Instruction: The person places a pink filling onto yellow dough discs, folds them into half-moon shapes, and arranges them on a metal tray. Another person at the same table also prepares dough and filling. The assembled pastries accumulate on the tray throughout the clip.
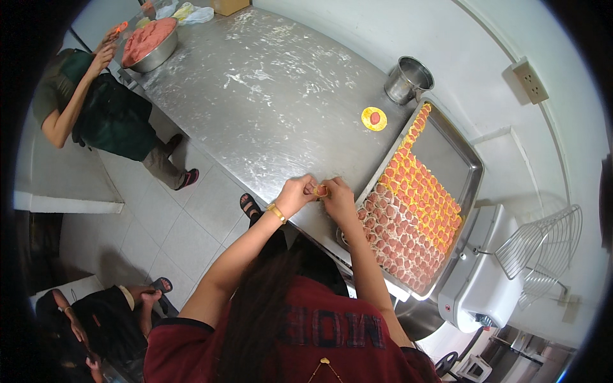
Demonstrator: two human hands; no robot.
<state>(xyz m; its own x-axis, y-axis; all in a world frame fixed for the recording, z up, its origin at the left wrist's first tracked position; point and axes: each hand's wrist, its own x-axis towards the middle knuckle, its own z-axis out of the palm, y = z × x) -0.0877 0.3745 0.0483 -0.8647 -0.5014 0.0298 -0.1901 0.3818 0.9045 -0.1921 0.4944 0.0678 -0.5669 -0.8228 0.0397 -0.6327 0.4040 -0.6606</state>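
Near the front edge of the steel table, my left hand and my right hand meet around a small dumpling with a yellow wrapper and pink meat filling. Fingers of both hands pinch its sides, and they partly hide it. To the right, a large metal tray holds close rows of open-topped dumplings, the far ones yellow-wrapped and the near ones pale. A flat yellow round wrapper with a lump of meat on it lies on the table beyond my hands.
A metal pot stands behind the tray. At right is a white mixer with a wire guard. A steel bowl of pink meat sits far left, beside a co-worker holding something orange. Another person is lower left.
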